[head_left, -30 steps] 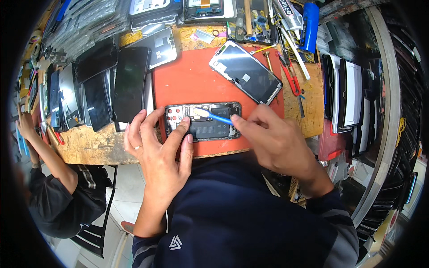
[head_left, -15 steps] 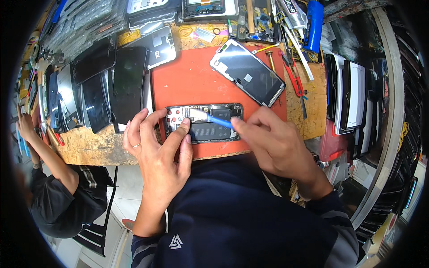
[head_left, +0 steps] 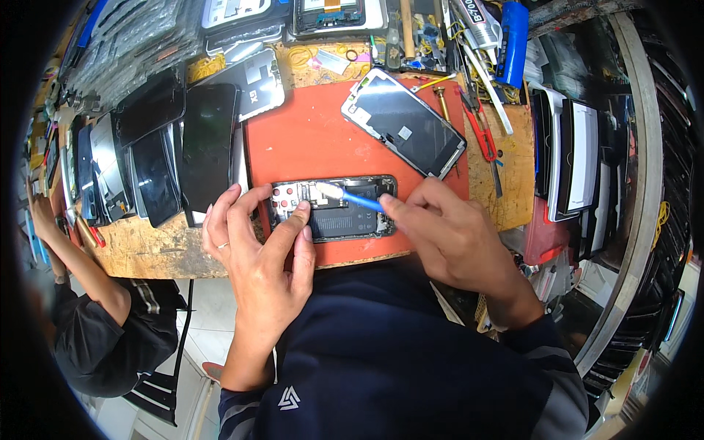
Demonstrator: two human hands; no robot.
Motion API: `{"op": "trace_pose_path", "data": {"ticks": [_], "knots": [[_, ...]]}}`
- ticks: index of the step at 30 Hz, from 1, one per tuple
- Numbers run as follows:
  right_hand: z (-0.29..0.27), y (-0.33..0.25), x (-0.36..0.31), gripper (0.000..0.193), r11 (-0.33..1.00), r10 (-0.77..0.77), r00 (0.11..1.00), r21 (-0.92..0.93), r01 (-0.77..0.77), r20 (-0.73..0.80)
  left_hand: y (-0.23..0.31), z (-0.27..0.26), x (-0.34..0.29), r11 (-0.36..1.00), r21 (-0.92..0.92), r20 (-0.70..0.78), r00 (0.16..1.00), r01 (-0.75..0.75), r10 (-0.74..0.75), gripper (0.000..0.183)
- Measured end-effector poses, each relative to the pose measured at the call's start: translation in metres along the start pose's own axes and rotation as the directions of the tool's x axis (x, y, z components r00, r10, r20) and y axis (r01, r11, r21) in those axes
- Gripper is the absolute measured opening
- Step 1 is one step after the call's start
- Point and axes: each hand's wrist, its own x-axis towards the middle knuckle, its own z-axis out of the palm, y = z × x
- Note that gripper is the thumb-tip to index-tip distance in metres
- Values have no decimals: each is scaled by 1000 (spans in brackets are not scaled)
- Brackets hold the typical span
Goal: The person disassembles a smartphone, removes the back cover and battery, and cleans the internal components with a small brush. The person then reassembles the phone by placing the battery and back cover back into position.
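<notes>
An opened phone body (head_left: 345, 220), its battery and circuit board bare, lies lengthwise on the orange-red mat (head_left: 293, 147) near the table's front edge. My left hand (head_left: 262, 257) grips its left end, with the thumb on the inside and the fingers round the far corner. Between the thumb and fingers of my right hand (head_left: 451, 235) is a slim blue brush (head_left: 361, 200). Its pale tip rests on or just over the board in the upper part of the phone. Farther back on the mat, a detached phone screen (head_left: 403, 125) lies at a slant.
Several dark screens (head_left: 209, 139) are piled on the left. Red-handled pliers (head_left: 484, 139) and a screwdriver (head_left: 441, 103) lie beside the mat's right edge. A glue tube (head_left: 478, 26) and a blue cylinder (head_left: 512, 51) are at the back right. Another person's arm (head_left: 81, 257) shows far left.
The brush's pale tip was smeared by motion before and looks sharper now, a little farther left on the board. The whole scene has shifted slightly in the picture. Both holds are unchanged.
</notes>
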Motion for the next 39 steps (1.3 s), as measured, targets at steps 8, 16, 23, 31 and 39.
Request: {"op": "trace_pose_path", "data": {"ticks": [8,16,23,31,39], "knots": [[-3,-5,1,40,1000,-24,999,-1,24,42,1,1,1,1000,7,-4,1000,4,-4,21],[0,-1,-4,41,1000,-24,999,6,24,48,0,3,1,1000,22,-14,1000,-18,19,24],[7,4,-5,44,999,-49,999,19,49,1,1,3,1,1000,27,-18,1000,-15,15,23],[-2,-3,-1,43,999,-43,998,33,42,36,2,3,4,1000,22,-24,1000,-13,14,21],[-5,3,0,41,994,-2,1000,114,3,-8,1,2,5,1000,8,-17,1000,-12,12,21]]}}
